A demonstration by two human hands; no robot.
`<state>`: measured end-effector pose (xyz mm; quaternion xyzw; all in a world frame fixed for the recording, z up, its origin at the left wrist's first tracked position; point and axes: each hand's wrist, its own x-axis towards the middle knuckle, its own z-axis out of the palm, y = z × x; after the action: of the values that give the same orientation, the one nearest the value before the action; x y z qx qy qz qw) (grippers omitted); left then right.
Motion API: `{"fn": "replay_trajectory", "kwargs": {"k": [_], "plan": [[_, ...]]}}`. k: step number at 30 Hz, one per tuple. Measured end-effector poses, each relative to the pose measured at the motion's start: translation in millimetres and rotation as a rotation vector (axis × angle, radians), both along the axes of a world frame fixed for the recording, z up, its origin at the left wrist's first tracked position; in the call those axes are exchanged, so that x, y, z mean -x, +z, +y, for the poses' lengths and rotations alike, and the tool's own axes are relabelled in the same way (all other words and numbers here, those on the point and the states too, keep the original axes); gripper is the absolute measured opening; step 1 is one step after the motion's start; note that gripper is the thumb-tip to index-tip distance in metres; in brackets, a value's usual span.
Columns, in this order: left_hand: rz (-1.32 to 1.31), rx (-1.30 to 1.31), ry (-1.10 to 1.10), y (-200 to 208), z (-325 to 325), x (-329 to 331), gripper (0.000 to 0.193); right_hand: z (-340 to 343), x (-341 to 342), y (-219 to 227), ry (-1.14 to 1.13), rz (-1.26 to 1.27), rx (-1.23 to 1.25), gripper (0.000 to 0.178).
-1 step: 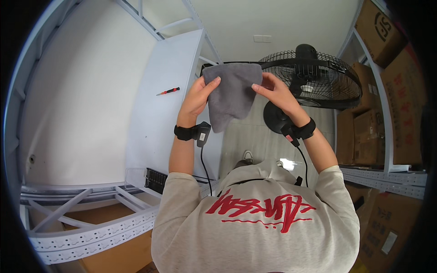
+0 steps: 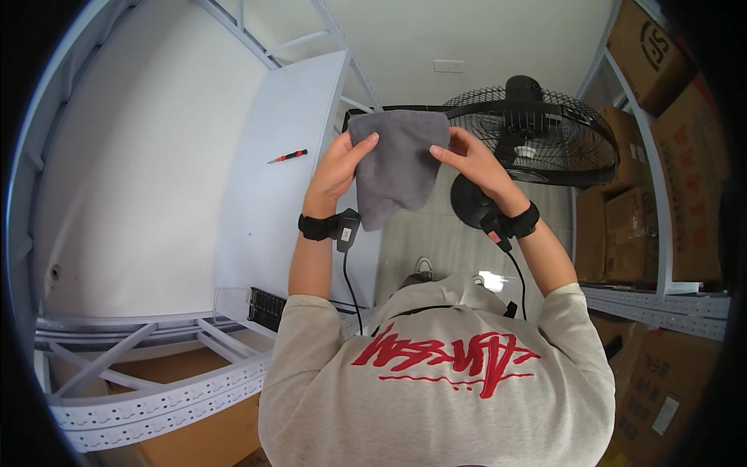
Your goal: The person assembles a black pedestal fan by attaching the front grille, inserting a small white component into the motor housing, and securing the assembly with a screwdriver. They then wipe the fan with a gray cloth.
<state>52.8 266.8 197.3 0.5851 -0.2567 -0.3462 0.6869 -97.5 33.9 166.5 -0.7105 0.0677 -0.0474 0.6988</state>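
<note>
A grey cloth [image 2: 401, 159] hangs between my two hands, raised in front of me. My left hand [image 2: 338, 167] grips its left side, with the thumb on the near face and the other fingers behind. On the cloth's right side my right hand [image 2: 471, 159] pinches it the same way, thumb in front. The lower edge droops freely, longest at the lower left. Most of my fingers are hidden behind the fabric.
To the left, a red-and-black screwdriver [image 2: 288, 156] lies on a white shelf [image 2: 268, 194], with a black rack [image 2: 267, 308] nearer me. A black fan [image 2: 537, 132] stands ahead right. Cardboard boxes [image 2: 630, 226] fill the right-hand shelving. Cables run from both my wrist straps.
The cloth's loose lower part has shifted slightly, its bottom corner hanging a little lower and more to the left. Both hands keep their grip and have barely moved.
</note>
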Motion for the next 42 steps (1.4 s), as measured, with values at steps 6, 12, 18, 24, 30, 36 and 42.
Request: {"fn": "replay_trajectory", "kwargs": {"k": [6,12,18,24,30,36,42], "plan": [[0.042,0.009,-0.021,-6,-2,1,0.04,2,-2,-14,0.056,0.131,-0.343,0.06],[0.01,-0.076,-0.105,-6,1,3,0.048,-4,-6,-33,0.091,0.252,-0.489,0.067],[-0.053,-0.073,-0.145,-10,11,2,0.054,-7,-7,-35,0.3,0.158,-0.355,0.066],[-0.067,-0.069,-0.204,-12,15,1,0.054,-5,-11,-38,0.297,0.028,-0.651,0.059],[-0.136,-0.092,-0.195,-16,19,-5,0.05,-7,-17,-43,0.265,-0.071,-0.68,0.058],[-0.055,-0.058,-0.193,-24,14,-5,0.061,-6,-15,-54,0.225,0.219,-0.612,0.067],[0.079,0.01,-0.228,-34,7,-4,0.073,-3,-7,-51,0.239,0.037,-0.36,0.071]]}}
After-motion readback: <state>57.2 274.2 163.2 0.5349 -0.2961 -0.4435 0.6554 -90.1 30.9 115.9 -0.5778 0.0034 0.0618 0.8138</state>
